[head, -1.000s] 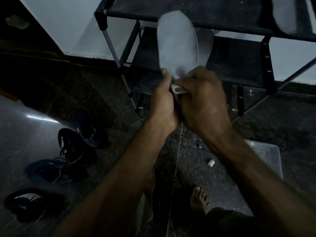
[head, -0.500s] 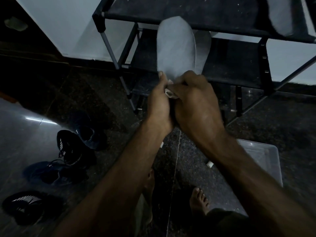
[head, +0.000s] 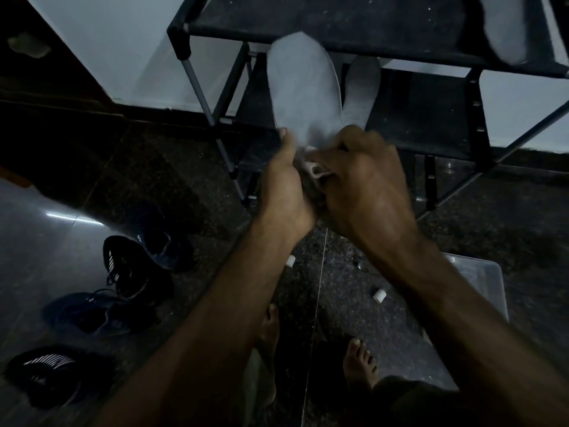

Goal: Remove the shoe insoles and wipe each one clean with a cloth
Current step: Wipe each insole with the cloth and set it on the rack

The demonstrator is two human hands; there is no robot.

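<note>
A pale grey insole [head: 303,87] stands upright in front of me, toe end up. My left hand [head: 284,192] grips its heel end, thumb along the left edge. My right hand [head: 363,183] holds a small white cloth [head: 315,169] bunched against the lower part of the insole. A second insole [head: 361,87] lies behind it on the rack's lower shelf. A third insole [head: 505,29] lies on the top shelf at the upper right. Several dark sneakers [head: 135,266] sit on the floor at the left.
A black shoe rack [head: 338,24] with metal legs stands against the white wall ahead. A clear plastic tub [head: 480,285] sits on the floor at the right. Small white caps [head: 379,295] lie on the dark speckled floor. My bare feet [head: 360,362] are below.
Both hands with the insole have shifted slightly down in the view. The right hand with the cloth stays at the insole's lower part, moving a little.
</note>
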